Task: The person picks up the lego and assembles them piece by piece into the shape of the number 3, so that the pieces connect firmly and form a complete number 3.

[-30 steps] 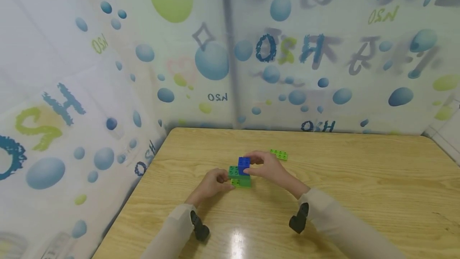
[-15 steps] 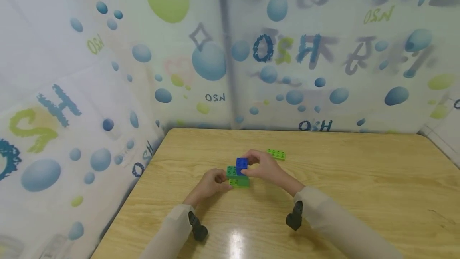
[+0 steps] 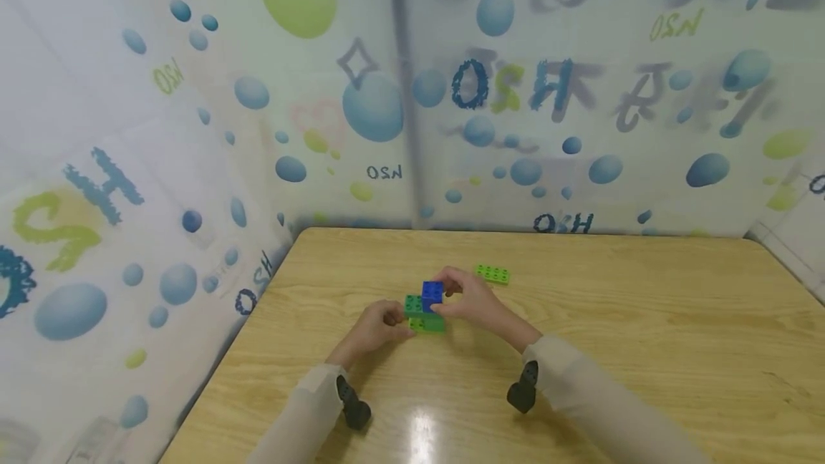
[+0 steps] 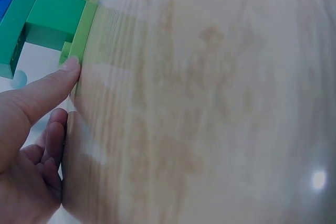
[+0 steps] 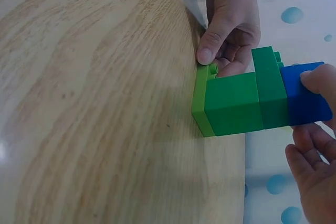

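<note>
A small stack of toy building bricks stands on the table. At its base lies a light green plate [image 5: 200,103], with a green brick [image 5: 233,103] on it. A longer green brick [image 3: 413,305] sits above and overhangs towards the left. On top is a blue brick [image 3: 432,295], pinched by my right hand [image 3: 475,301] between thumb and fingers. My left hand [image 3: 374,331] steadies the stack from the left. Its thumb presses the light green plate's end in the left wrist view, while the other fingers curl behind, their contact partly hidden.
Another light green plate [image 3: 493,274] with studs up lies behind my right hand. The wooden table [image 3: 612,321] ends at a printed curtain [image 3: 515,149] behind and to the left. Dark wrist cameras hang from both sleeves.
</note>
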Motion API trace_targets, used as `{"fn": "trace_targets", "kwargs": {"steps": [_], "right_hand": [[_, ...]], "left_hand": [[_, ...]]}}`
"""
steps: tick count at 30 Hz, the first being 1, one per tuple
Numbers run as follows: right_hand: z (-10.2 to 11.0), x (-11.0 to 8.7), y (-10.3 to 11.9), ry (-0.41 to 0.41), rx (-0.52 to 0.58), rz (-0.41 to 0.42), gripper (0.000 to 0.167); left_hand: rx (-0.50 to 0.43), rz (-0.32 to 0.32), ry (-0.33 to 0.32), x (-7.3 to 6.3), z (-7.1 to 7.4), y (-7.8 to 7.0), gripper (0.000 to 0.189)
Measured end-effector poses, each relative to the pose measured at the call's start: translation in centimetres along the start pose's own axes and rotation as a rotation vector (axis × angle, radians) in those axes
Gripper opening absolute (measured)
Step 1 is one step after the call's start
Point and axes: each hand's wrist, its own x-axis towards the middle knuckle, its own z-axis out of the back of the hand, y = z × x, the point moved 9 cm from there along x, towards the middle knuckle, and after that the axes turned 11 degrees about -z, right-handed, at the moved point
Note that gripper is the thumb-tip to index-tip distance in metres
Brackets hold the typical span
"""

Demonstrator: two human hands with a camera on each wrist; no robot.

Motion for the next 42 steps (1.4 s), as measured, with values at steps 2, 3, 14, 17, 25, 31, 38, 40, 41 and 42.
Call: {"fn": "trace_targets", "kwargs": {"steps": [2,3,14,17,25,31,38,40,41,42], "right_hand": [[-0.1,0.0,-0.4,0.000,0.011,-0.011,0.032],[-0.2,0.0,-0.6,0.005,0.022,-0.017,0.032],[-0.5,-0.6,-2.3,0.004,0.066,-0.106,0.040],[-0.5,-1.2,-1.4,0.040,0.053,-0.124,0.041],[2.0,-1.3,-3.7,0.089,-0.021,-0.152,0.045],[6.3,-1.0,-6.0,0.003,-0.054,-0.148,0.042],[9.5,-1.1,-8.6,-0.083,-0.052,-0.232,0.043],[10.0,-1.0,-9.4,-0.112,-0.057,-0.245,0.043],[10.2,-0.9,-9.9,-0.127,-0.056,-0.256,0.043],[10.3,-0.9,-10.3,-0.140,-0.055,-0.265,0.044]], "left_hand": [[0.001,0.005,0.001,0.0,0.0,0.0,0.021],[0.000,0.010,0.002,0.0,0.0,0.0,0.021],[0.003,0.004,0.007,-0.1,-0.3,0.3,0.022],[0.002,0.023,0.009,-0.1,-0.3,0.5,0.022],[0.003,0.053,0.014,-0.1,-0.2,0.6,0.024],[0.006,0.068,0.018,-0.1,-0.2,0.6,0.025],[0.001,0.077,0.026,-0.3,-0.1,0.9,0.025],[0.003,0.067,0.029,-0.2,-0.2,0.8,0.025],[0.005,0.059,0.029,-0.3,-0.2,0.8,0.025],[0.003,0.054,0.028,-0.3,-0.2,0.7,0.025]]}}
